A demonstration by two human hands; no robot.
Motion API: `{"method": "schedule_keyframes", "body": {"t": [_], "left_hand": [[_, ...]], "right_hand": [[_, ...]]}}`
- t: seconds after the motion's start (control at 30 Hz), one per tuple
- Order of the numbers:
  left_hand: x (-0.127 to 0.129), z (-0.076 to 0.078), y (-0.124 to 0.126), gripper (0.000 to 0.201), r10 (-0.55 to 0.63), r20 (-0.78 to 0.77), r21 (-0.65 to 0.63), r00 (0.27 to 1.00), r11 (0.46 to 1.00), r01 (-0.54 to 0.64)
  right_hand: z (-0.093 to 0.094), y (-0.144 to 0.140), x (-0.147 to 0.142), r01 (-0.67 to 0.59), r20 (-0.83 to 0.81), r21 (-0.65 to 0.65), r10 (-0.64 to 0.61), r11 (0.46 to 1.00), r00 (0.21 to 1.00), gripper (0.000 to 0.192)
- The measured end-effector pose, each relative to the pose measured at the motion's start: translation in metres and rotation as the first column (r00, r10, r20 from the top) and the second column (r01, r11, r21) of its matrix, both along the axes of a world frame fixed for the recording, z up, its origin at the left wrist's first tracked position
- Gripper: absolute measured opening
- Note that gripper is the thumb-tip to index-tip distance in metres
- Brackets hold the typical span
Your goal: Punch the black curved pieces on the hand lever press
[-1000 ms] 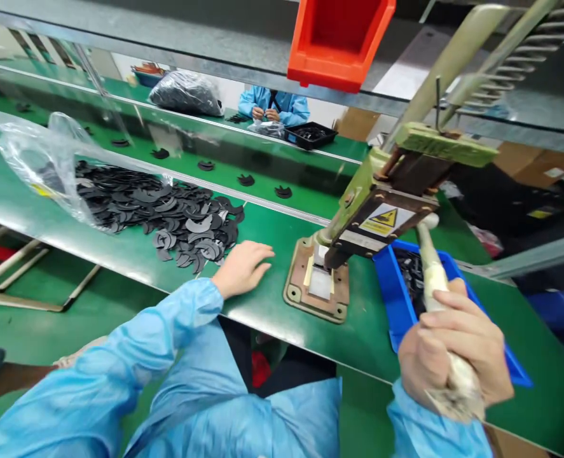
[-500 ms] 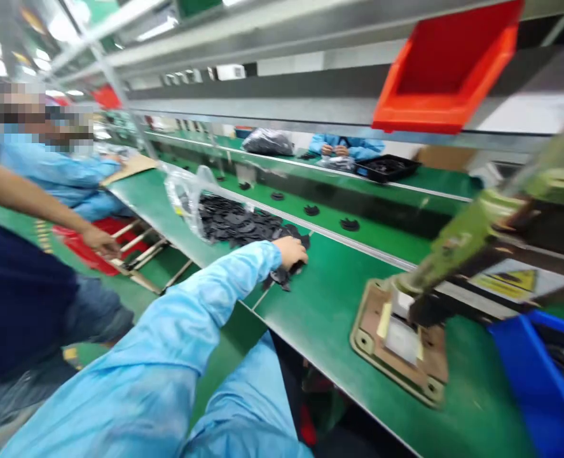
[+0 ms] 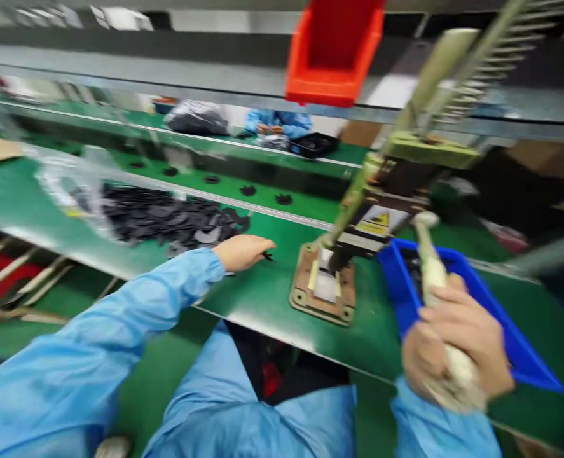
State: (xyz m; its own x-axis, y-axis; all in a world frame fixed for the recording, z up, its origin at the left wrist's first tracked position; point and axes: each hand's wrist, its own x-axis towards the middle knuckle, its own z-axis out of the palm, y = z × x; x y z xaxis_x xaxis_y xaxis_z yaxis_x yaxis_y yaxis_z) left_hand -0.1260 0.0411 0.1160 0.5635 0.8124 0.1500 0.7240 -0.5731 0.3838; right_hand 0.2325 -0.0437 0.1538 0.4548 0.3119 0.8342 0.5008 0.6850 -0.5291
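Note:
My left hand point(image 3: 244, 252) is closed in a pinch on a small dark piece point(image 3: 268, 256), above the green bench between a heap of flat black curved pieces point(image 3: 167, 216) and a hand press. Most of the held piece is hidden by my fingers. My right hand point(image 3: 467, 337) is wrapped around the pale lever handle point(image 3: 432, 264) of the press point(image 3: 381, 181). On the press base point(image 3: 305, 294) lies a light metal plate point(image 3: 326, 286) under the ram. The right hand is slightly blurred.
A blue bin point(image 3: 515, 350) with dark parts stands behind my right hand. A clear plastic bag point(image 3: 79, 184) lies by the heap. Black pieces sit along the green strip point(image 3: 305, 207) behind the bench. A red bin point(image 3: 335, 86) hangs above; across, a co-worker's sleeves point(image 3: 294, 122) show.
My left hand has moved off the heap toward the press with a small dark piece. My right hand has come into view on the lever. The view has turned right.

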Motion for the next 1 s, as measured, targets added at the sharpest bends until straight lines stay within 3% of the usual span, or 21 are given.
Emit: {"method": "schedule_keyframes", "body": {"t": [0.1, 0.2, 0.33, 0.4, 0.5, 0.63, 0.77, 0.9, 1.0], "left_hand": [[0.026, -0.024, 0.003, 0.027, -0.054, 0.012, 0.029, 0.998, 0.998, 0.054], [0.059, -0.044, 0.001, 0.016, -0.069, 0.112, 0.007, 0.991, 0.998, 0.069], [0.085, -0.058, -0.002, 0.028, 0.162, 0.369, -0.245, 0.915, 0.967, -0.073], [0.089, -0.059, 0.001, 0.035, 0.275, 0.417, -0.356, 0.866, 0.926, -0.123], [0.094, -0.052, 0.007, 0.039, 0.354, 0.422, -0.492, 0.835, 0.863, -0.117], [0.117, -0.041, 0.013, 0.042, 0.378, 0.488, -0.663, 0.786, 0.747, 0.052], [0.138, -0.041, 0.018, 0.047, 0.441, 0.507, -0.768, 0.741, 0.621, 0.157], [0.145, -0.041, 0.023, 0.043, 0.458, 0.479, -0.805, 0.749, 0.569, 0.167], [0.149, -0.033, 0.024, 0.036, 0.455, 0.454, -0.81, 0.766, 0.568, 0.143]], "right_hand": [[-0.001, -0.022, 0.018, -0.108, 0.228, 0.045, 0.095, 0.993, 0.969, 0.019], [-0.001, -0.025, 0.016, -0.178, 0.285, 0.031, 0.162, 0.983, 0.945, 0.009], [-0.003, -0.024, 0.013, -0.21, 0.285, 0.007, 0.199, 0.978, 0.938, 0.013], [-0.003, -0.025, 0.013, -0.211, 0.282, 0.0, 0.203, 0.977, 0.938, 0.014], [-0.005, -0.026, 0.014, -0.194, 0.289, -0.008, 0.188, 0.981, 0.939, 0.017], [-0.007, -0.025, 0.013, -0.169, 0.284, -0.003, 0.163, 0.986, 0.945, 0.019], [-0.007, -0.026, 0.014, -0.203, 0.283, -0.024, 0.201, 0.979, 0.938, 0.015], [-0.008, -0.027, 0.015, -0.207, 0.284, -0.032, 0.208, 0.978, 0.936, 0.015], [-0.009, -0.026, 0.015, -0.193, 0.283, -0.024, 0.192, 0.981, 0.94, 0.015]]}}
